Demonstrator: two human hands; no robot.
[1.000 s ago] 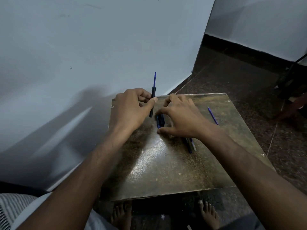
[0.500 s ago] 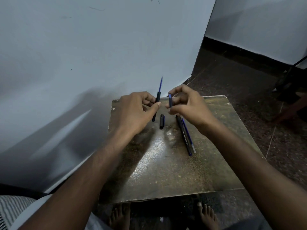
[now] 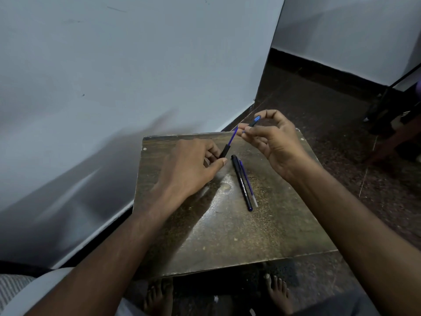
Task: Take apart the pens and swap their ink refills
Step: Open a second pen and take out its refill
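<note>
My left hand (image 3: pixel 186 169) grips a short black pen grip section (image 3: pixel 224 151) with a blue ink refill (image 3: pixel 232 136) sticking out of it, pointing up and right. My right hand (image 3: pixel 273 140) is raised above the table's far edge and pinches a small dark pen piece with a blue end (image 3: pixel 254 121) between thumb and fingers, its fingertips close to the refill's tip. On the table lie a black pen barrel (image 3: pixel 242 182) with white lettering and, touching it on the right, a loose blue refill (image 3: pixel 249 183).
The small brown table (image 3: pixel 227 236) stands against a white wall (image 3: pixel 114 87) on the left. Dark floor surrounds it. My bare feet (image 3: pixel 159 297) show below the table's near edge. Dark furniture legs (image 3: pixel 391 115) stand at the far right.
My right hand has lifted up and to the right with the small pen piece. The left hand tilted its refill toward it. The short black piece seen on the table earlier is out of sight.
</note>
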